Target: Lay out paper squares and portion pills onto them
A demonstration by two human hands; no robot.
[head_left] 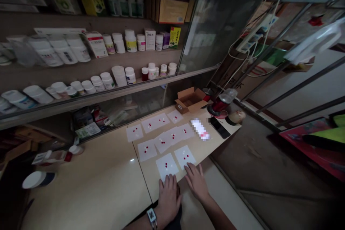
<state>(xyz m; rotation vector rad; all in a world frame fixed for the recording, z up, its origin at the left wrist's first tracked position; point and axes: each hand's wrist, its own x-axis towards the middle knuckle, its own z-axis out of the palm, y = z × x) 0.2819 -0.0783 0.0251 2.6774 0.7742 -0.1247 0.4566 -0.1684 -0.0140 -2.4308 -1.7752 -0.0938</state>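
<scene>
At the lower centre, my left hand (168,194), fingers extended, nears the slanted left pill sheet (162,166) directly above it, while my right hand (196,181), fingers spread, meets the right sheet's (180,160) lower edge.

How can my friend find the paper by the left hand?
On the pale tabletop, go to the near edge. Find the white paper by the left hand. Its two red pills sit one behind the other; on the paper by the right hand, they're side by side.
</scene>
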